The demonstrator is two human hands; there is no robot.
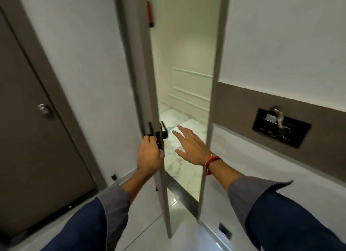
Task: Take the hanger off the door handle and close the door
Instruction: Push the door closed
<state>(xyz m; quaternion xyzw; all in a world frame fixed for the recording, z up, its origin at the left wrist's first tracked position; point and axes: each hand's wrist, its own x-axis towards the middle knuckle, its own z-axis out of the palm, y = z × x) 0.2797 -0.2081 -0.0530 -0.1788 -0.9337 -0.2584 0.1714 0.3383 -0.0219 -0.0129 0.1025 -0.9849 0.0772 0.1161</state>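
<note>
Two hands at work: left hand (149, 155) gripping black handle (156, 133) on half-open door (142, 67), right hand (189, 144) spread, empty. No hanger visible. Pull steadily, keeping fingers off frame (211, 100).

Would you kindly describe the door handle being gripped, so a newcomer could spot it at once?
Find the pale door standing ajar in the middle, seen nearly edge-on. Low on its near edge sits a black lever handle, with the left hand closed on it. Unlike the round silver knob on the brown door to the left, it is black and angular.
</note>
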